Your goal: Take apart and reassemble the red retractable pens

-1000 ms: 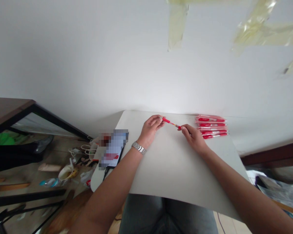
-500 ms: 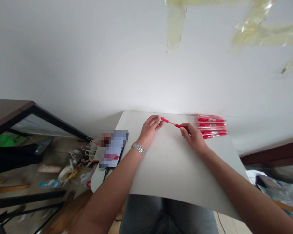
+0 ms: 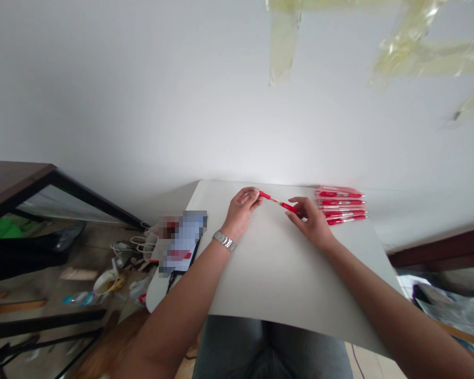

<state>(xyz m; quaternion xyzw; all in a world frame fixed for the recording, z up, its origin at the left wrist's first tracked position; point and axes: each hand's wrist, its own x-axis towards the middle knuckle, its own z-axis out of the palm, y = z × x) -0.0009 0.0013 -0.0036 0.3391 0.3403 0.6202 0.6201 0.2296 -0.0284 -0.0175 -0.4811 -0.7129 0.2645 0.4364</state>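
A red pen [image 3: 275, 201] with a clear middle section is held slantwise above the far part of the table. My left hand [image 3: 243, 205], with a metal watch on its wrist, pinches the pen's left end near the red grip. The pen's red right end reaches between the thumb and fingers of my right hand [image 3: 311, 223]. These fingers are parted around that end; whether any of them touches it is hard to see. Right of this hand lies a row of several red pens [image 3: 342, 205] against the wall.
The white table [image 3: 284, 279] meets a white wall [image 3: 181, 105] at its far side. A phone [image 3: 187, 242], partly pixelated, rests at the table's left edge with a cable. Left on the floor are a white cup [image 3: 106, 282] and a plastic bottle [image 3: 79, 298].
My right hand has loosened its pinch, and its thumb and fingers have spread apart. More of the pen's right end now shows. My left hand has stayed nearly still.
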